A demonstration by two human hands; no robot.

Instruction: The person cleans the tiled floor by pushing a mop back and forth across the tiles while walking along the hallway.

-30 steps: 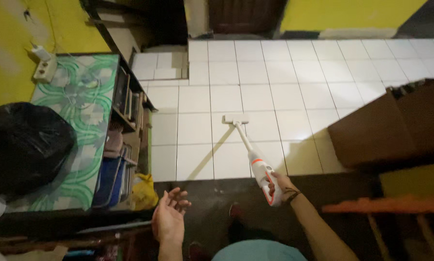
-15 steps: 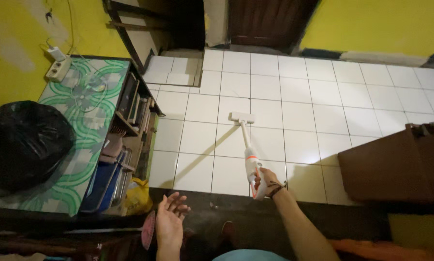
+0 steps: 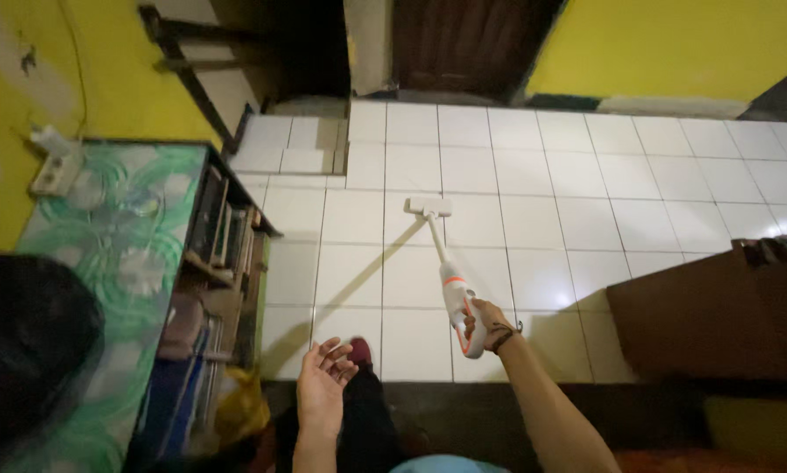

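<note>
From the head camera, the right hand sits just right of centre, wrapped around the handle of a white stick vacuum with orange trim; its wand slants up and left to the flat floor head, resting on the white tiled floor in the middle of the frame; the left hand, lower centre, hangs empty, palm up, fingers loosely spread; a green-patterned tabletop fills the left side, a black bag blurred at its lower end; a brown cabinet stands at right; a dark door shows at top.
</note>
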